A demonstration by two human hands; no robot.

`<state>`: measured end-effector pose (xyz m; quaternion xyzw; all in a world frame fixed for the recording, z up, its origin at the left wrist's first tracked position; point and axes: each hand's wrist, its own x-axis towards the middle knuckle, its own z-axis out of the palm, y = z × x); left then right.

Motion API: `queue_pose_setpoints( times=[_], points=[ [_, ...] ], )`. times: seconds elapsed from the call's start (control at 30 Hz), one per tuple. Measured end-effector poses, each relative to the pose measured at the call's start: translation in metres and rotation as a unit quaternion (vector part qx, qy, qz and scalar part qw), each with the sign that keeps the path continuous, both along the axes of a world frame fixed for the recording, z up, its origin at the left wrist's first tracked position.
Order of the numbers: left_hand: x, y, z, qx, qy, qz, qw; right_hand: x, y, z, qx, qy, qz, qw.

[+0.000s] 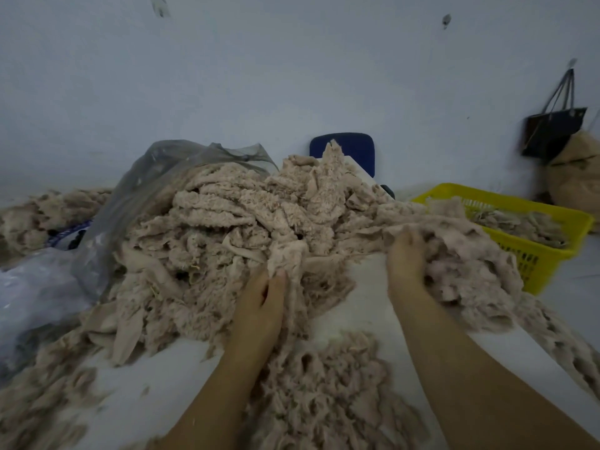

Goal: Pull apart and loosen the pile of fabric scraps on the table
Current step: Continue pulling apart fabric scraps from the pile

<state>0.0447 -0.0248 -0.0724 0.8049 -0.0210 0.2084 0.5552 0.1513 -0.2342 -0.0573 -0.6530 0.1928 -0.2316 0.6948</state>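
The pile of fabric scraps (227, 228) fills the frame's centre on the counter (367, 306), with a plastic bag (156, 177) at its left edge and a chair (354, 151) behind it. A basket (532, 258) holding scraps sits at right; a handbag (552, 131) hangs upper right. A smaller heap (334, 384) lies bottom centre

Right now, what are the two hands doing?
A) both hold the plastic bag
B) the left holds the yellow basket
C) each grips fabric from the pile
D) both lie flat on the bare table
C: the left hand pinches a strip of the pile of fabric scraps, and the right hand curls into a clump on its right side.
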Motion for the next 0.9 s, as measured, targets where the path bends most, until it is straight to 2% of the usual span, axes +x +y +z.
queue_pose_setpoints(
  times=[0.03,0.1,0.17,0.23,0.33,0.4,0.43,0.5,0.53,0.6,0.63,0.67,0.73,0.77,0.8,0.83,0.9],
  points=[
    [0.001,-0.005,0.004,0.030,-0.017,-0.016,0.999,-0.010,0.010,0.003,-0.029,-0.008,0.019,0.999],
    [0.005,-0.016,0.016,0.078,-0.028,-0.047,0.995,-0.035,0.035,0.008,-0.019,-0.030,0.182,0.983],
    [0.012,-0.024,0.028,0.105,0.002,-0.077,0.991,-0.054,0.056,0.013,-0.032,-0.024,0.362,0.931],
    [0.018,-0.025,0.038,0.090,0.061,-0.077,0.991,-0.062,0.066,0.011,-0.092,-0.021,0.414,0.905],
    [0.019,-0.015,0.044,0.062,0.116,-0.118,0.984,-0.062,0.065,0.004,-0.224,-0.044,0.337,0.913],
    [0.012,-0.006,0.043,0.040,0.141,-0.174,0.974,-0.064,0.059,0.000,-0.226,-0.046,0.280,0.932],
    [0.009,0.001,0.040,0.037,0.145,-0.182,0.972,-0.062,0.053,-0.002,-0.187,-0.032,0.237,0.953],
    [0.003,0.019,0.040,0.045,0.139,-0.139,0.979,-0.056,0.037,0.002,-0.042,0.005,0.162,0.986],
    [0.002,0.031,0.040,0.026,0.127,-0.094,0.987,-0.054,0.029,0.006,0.038,0.017,0.145,0.989],
    [0.002,0.057,0.041,-0.091,0.119,-0.016,0.989,-0.053,0.015,0.014,0.133,0.024,0.131,0.982],
    [0.001,0.066,0.041,-0.111,0.116,0.004,0.987,-0.054,0.012,0.016,0.153,0.027,0.128,0.979],
    [-0.001,0.070,0.043,-0.070,0.125,0.003,0.990,-0.056,0.013,0.019,0.158,0.026,0.132,0.978],
    [-0.010,0.063,0.045,0.110,0.177,-0.087,0.974,-0.062,0.026,0.024,0.137,0.007,0.166,0.977],
    [-0.015,0.054,0.046,0.172,0.196,-0.148,0.954,-0.066,0.037,0.028,0.115,-0.011,0.192,0.974],
    [-0.020,0.045,0.049,0.183,0.221,-0.188,0.939,-0.070,0.049,0.031,0.076,-0.033,0.219,0.972],
    [-0.022,0.035,0.052,0.140,0.244,-0.209,0.937,-0.076,0.061,0.034,0.015,-0.057,0.244,0.968],
    [-0.023,0.016,0.057,-0.042,0.255,-0.238,0.936,-0.087,0.083,0.036,-0.136,-0.090,0.297,0.941]
  ],
)
